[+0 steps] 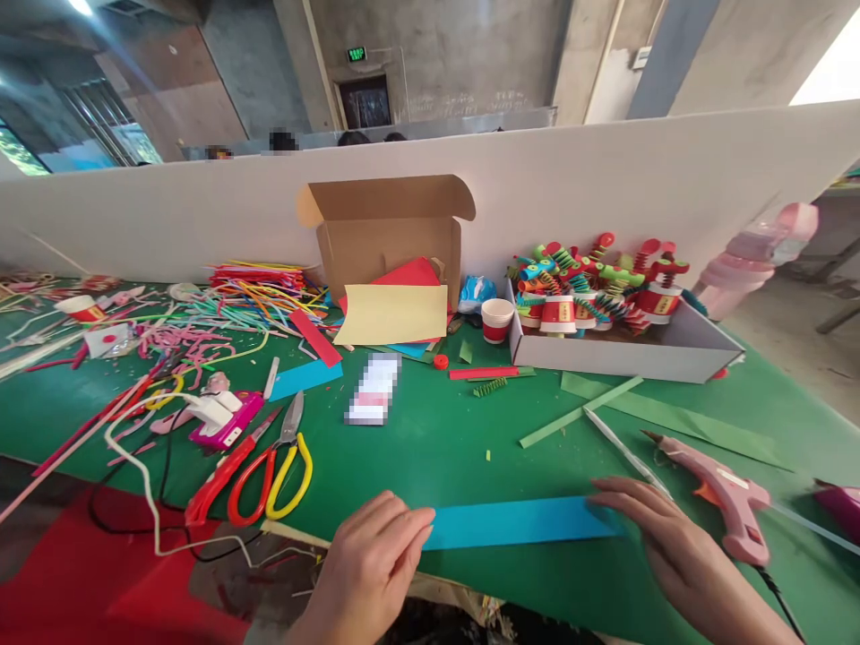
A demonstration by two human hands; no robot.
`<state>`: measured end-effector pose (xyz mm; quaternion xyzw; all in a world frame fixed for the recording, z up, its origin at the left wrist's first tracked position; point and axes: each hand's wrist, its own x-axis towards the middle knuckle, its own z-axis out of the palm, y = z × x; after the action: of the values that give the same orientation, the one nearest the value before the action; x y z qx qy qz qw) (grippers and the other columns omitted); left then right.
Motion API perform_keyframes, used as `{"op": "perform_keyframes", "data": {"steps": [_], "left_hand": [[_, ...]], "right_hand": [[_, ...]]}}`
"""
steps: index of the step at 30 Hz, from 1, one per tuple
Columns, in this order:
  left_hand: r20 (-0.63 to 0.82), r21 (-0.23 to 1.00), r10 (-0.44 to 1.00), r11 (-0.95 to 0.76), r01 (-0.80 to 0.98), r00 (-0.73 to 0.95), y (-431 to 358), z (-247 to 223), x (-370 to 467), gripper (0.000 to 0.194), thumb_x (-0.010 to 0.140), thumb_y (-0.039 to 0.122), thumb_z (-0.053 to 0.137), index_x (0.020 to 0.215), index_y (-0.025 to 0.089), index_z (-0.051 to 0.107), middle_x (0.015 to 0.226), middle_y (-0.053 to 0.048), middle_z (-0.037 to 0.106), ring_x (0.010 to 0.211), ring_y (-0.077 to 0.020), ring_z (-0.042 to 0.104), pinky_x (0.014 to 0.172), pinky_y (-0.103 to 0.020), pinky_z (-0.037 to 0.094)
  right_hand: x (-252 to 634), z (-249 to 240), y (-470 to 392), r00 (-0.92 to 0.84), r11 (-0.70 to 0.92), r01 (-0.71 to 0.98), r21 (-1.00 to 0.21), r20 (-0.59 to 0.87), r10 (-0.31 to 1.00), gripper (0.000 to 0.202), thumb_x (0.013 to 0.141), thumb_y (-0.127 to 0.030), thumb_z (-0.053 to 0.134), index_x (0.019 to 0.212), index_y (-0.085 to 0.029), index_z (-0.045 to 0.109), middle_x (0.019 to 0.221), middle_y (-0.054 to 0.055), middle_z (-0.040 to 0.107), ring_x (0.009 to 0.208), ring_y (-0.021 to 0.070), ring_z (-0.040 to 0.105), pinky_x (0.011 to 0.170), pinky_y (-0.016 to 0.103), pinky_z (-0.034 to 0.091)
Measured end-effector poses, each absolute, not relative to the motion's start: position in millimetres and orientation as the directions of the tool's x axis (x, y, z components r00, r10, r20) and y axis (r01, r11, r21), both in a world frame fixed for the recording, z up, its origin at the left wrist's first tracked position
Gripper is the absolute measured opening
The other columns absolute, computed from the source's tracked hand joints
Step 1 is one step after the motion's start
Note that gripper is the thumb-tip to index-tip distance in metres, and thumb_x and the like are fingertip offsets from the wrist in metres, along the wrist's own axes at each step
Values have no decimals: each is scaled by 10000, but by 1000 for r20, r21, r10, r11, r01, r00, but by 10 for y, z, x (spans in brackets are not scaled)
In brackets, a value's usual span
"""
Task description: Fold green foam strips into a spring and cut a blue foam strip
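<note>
A long blue paper strip [514,524] lies along the front edge of the green table, between my two hands. My left hand [380,555] pinches its left end, thumb and fingers pressed together. At the strip's right end, my right hand [662,542] rests with fingers stretched out, fingertips on the paper. Left of my left hand are scissors [288,448] with one red and one yellow handle, beside a red-handled cutter [232,470]. To the right of my right hand lies a pink glue gun [722,493], and a white pen-like stick [624,452] is just beyond its fingers.
A white box [618,354] of decorated paper-cup figures stands at the back right, near a paper cup [497,321]. An open cardboard box [390,242] holds coloured sheets. Colourful strips [262,287], a pink power strip [228,421] and cables crowd the left. Green strips [685,417] lie right.
</note>
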<state>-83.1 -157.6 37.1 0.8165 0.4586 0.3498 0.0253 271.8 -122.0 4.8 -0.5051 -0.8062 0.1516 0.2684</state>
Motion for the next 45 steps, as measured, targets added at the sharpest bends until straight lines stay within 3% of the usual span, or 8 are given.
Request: {"op": "perform_keyframes", "data": {"steps": [5, 12, 16, 24, 29, 32, 36, 45], "left_hand": [[610, 332, 716, -620, 711, 340, -1538, 245, -591, 202, 904, 102, 479, 955, 181, 658, 764, -49, 664, 713, -158, 588, 667, -288, 509], [497, 292, 805, -507, 811, 324, -1532, -63, -651, 250, 934, 215, 471, 1113, 194, 644, 1087, -91, 699, 1036, -223, 617, 902, -377, 491], [406, 140, 841, -445, 885, 358, -1492, -283, -884, 346, 944, 281, 450, 1259, 232, 584, 1275, -96, 637, 1219, -286, 544, 973, -443, 441], [452, 225, 779, -572, 789, 436, -1616, -113, -710, 422, 940, 247, 462, 1361, 228, 478, 1291, -90, 626, 1274, -248, 512, 1022, -417, 430], [432, 181, 648, -743, 644, 627, -1689, -235, -320, 530, 931, 397, 482, 1402, 163, 425, 1312, -118, 613, 1279, -267, 511, 1047, -439, 417], [445, 158, 616, -769, 620, 650, -1698, -368, -255, 469, 941, 299, 466, 1380, 136, 453, 1293, -126, 625, 1271, -260, 522, 1052, -437, 415], [492, 151, 591, -781, 605, 640, -1716, -411, -266, 423, 922, 135, 453, 1341, 162, 505, 1260, -96, 651, 1249, -243, 545, 1050, -425, 422], [572, 233, 582, -791, 566, 578, -1740, -333, -233, 385, 909, 139, 514, 1289, 193, 553, 1148, -73, 711, 1130, -230, 633, 1008, -415, 465]], "right_hand": [[2585, 107, -1279, -358, 520, 779, -350, 432, 828, 343, 895, -203, 418, 1112, -260, 679, 1136, 86, 692, 1029, 238, 670, 831, 346, 572], [2133, 135, -1354, -471, 562, 762, -322, 320, 822, 320, 947, -305, 485, 1231, -230, 612, 1232, 118, 654, 1109, 261, 624, 941, 450, 527], [2138, 120, -1487, -492, 551, 779, -300, 254, 833, 262, 950, -285, 487, 1139, -231, 660, 1168, 104, 687, 1080, 261, 631, 980, 504, 485], [2216, 273, -1652, -372, 473, 811, -344, 321, 871, 211, 954, -215, 463, 974, -191, 672, 838, 71, 714, 803, 195, 648, 819, 370, 523], [1884, 130, -1717, -536, 611, 656, -442, 297, 790, 322, 963, -287, 474, 1258, -180, 547, 1209, 107, 660, 1092, 200, 612, 912, 328, 511], [1763, 19, -1746, -603, 634, 608, -478, 241, 760, 556, 934, -410, 515, 1389, -111, 404, 1338, 154, 575, 1234, 226, 530, 1017, 350, 465], [1804, -65, -1790, -629, 640, 588, -494, 219, 746, 535, 967, -374, 452, 1417, -101, 358, 1362, 157, 555, 1287, 218, 484, 1073, 365, 421], [1848, -67, -1827, -594, 649, 641, -410, 270, 758, 347, 973, -325, 455, 1253, -139, 540, 1170, 115, 675, 1129, 190, 573, 967, 342, 477]]}}
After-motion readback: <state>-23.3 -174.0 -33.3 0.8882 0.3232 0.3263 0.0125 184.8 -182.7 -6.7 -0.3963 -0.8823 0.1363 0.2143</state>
